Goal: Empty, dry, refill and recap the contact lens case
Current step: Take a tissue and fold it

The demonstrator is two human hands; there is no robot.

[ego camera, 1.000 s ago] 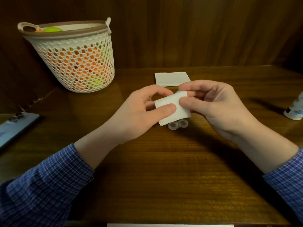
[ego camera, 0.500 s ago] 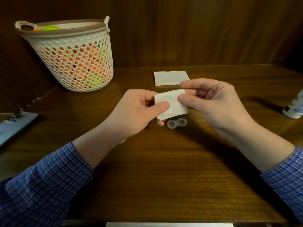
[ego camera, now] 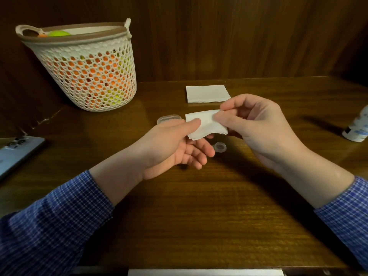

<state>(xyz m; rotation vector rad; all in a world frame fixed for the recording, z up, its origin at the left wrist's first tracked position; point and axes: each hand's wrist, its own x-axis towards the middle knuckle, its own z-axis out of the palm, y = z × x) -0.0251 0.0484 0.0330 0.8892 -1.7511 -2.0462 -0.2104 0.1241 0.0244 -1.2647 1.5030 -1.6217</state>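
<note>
A small folded white tissue is held above the table between both hands. My left hand pinches its left edge with the thumb on top, palm turned up. My right hand pinches its right edge with thumb and forefinger. The clear contact lens case lies open on the wooden table just below the tissue, partly hidden by my left fingers. A clear lid piece lies beyond my left hand. The white solution bottle lies at the right edge.
A second folded tissue lies flat near the back wall. A white woven basket with orange and green items stands at the back left. A phone lies at the left edge.
My left hand has turned palm up and slid down and left, uncovering the clear lid behind it. The tissue has shifted a little; the case stays on the table, one well now hidden.
</note>
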